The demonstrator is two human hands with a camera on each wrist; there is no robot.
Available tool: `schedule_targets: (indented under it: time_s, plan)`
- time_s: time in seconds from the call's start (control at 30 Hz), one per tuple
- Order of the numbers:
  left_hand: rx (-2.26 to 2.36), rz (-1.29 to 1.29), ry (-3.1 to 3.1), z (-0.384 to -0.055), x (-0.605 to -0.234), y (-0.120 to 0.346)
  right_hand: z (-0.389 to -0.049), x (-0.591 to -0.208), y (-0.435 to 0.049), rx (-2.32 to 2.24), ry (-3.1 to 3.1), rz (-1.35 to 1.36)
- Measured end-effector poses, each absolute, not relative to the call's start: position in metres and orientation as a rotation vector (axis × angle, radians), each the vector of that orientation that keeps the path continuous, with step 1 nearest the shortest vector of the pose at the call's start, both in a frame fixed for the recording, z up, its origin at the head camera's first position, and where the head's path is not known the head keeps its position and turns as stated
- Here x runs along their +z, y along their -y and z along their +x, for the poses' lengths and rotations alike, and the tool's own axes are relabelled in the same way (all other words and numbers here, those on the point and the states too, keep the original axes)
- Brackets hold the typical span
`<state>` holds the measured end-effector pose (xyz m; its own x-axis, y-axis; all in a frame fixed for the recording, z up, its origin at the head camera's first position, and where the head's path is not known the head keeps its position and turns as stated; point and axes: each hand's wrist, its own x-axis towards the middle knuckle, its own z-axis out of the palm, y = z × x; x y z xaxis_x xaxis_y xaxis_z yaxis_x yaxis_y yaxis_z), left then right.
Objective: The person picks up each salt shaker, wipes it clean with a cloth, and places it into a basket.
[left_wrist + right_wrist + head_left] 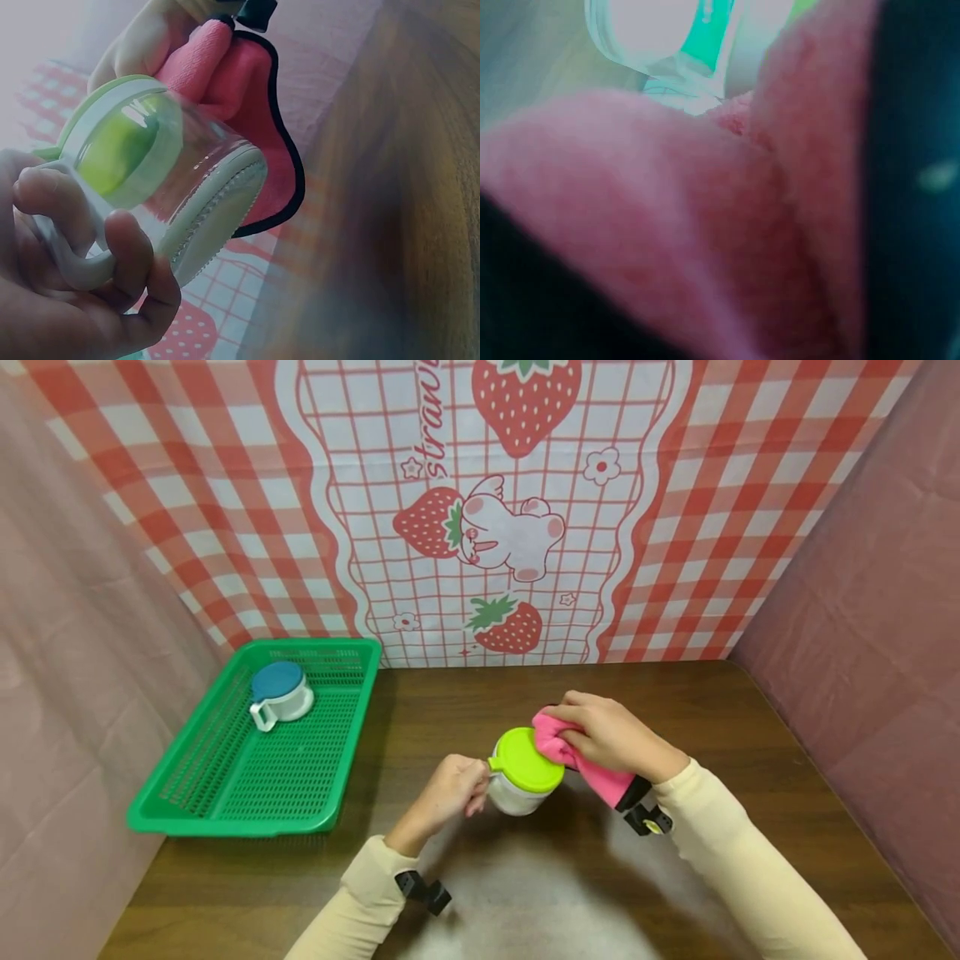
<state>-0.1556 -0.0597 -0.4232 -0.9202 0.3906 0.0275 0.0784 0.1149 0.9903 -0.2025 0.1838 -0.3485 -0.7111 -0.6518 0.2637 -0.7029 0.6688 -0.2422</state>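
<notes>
A clear seasoning jar [516, 797] with a lime-green lid [531, 760] and a white handle [82, 266] is at the middle of the table. My left hand [448, 789] grips the handle, fingers curled through it. Tilted in the left wrist view, the jar [202, 150] shows its ridged base. From the other side, my right hand [615, 737] holds a pink cloth [607, 781] with black edging, bunched against the lid's right edge. Pink folds of cloth [630, 172] fill most of the right wrist view and hide the fingers there.
At the left stands a green plastic basket [345, 768]. Inside it, near the back, sits a similar jar [288, 704] with a blue lid and white handle. A strawberry-print checked curtain [675, 527] hangs behind the wooden table [420, 710], with pink curtains [862, 568] at both sides.
</notes>
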Motion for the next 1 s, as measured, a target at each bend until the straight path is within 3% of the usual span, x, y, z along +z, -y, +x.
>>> schedule_targets:
  time_s: [1.0]
  plan:
    - [2.073, 0.371, -2.085, -0.158, -0.431, 0.070, -0.197, -0.363, -0.188, 0.669, 2.634, 1.101]
